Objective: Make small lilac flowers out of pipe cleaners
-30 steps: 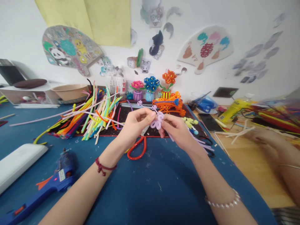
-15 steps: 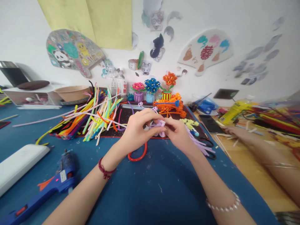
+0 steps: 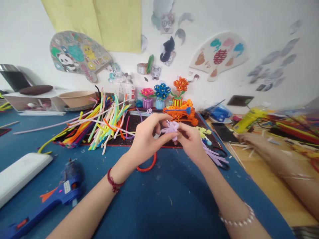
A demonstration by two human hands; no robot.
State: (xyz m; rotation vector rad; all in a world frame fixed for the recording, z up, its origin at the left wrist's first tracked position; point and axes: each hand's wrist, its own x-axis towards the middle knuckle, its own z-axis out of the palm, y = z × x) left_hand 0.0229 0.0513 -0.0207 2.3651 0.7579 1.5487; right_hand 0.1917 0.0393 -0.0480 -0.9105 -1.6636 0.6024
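The left hand [image 3: 146, 136] and the right hand [image 3: 191, 140] pinch a fuzzy looped lilac pipe-cleaner flower [image 3: 171, 127] between them. Shaping its loops seems the step in hand; next likely calls for steady, gentle bending.

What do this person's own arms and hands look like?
Both are bare, with no gloves or sleeves in view. By the left hand is a dark red, knotted cord bracelet; by the right hand, a bracelet of whitish, pearl-like beads.
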